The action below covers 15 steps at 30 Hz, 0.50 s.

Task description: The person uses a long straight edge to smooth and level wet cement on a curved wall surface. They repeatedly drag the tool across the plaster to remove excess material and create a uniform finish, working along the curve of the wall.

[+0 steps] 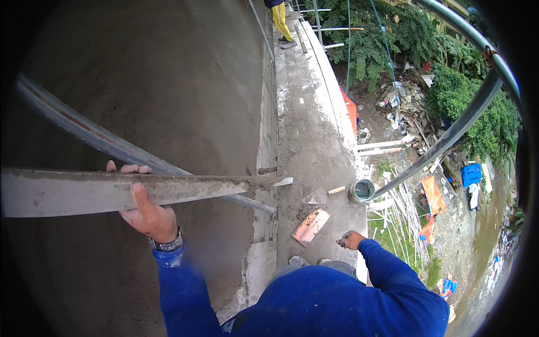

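Note:
My left hand (pixel 143 210) is wrapped round a long, flat, mortar-smeared straightedge (pixel 78 194) held level across the grey plastered wall (pixel 140 84). My right hand (pixel 350 240) hangs low over the ledge with its fingers curled; what they hold, if anything, is too small to make out. To its left on the ledge lies a pale red plastering float (pixel 311 226) with mortar on it. Above that are a trowel (pixel 314 197) with a wooden handle and a bucket (pixel 362 191) holding grey-green liquid at the outer edge.
The narrow ledge (pixel 300 129) runs forward to another person's yellow-trousered legs (pixel 282 22). Metal scaffold tubes (pixel 106 129) cross left and right (pixel 443 143). Past the outer edge is a drop to ground with debris (pixel 393 95), trees (pixel 466 101), pipes and tarps (pixel 432 194).

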Each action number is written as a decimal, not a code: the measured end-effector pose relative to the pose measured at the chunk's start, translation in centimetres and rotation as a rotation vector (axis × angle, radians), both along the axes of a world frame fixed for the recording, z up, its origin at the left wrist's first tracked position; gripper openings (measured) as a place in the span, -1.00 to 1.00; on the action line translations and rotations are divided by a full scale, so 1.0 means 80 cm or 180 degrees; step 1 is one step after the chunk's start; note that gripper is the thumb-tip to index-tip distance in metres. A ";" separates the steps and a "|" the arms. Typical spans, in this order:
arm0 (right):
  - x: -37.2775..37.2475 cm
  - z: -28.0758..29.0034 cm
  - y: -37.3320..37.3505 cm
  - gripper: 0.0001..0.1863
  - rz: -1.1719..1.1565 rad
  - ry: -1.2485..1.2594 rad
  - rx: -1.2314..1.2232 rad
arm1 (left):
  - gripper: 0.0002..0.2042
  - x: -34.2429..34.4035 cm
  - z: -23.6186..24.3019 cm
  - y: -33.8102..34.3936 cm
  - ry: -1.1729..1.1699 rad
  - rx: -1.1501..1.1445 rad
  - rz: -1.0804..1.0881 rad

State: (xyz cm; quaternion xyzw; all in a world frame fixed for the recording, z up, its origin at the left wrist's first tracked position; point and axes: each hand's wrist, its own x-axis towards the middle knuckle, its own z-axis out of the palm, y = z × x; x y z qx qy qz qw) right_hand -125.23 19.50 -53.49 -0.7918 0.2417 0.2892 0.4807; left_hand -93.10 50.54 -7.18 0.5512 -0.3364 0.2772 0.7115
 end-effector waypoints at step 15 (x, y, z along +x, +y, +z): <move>-0.087 -0.156 -0.020 -0.69 -0.1829 0.0181 0.0155 | -0.35 0.132 -0.094 0.034 -0.0091 0.0713 0.1209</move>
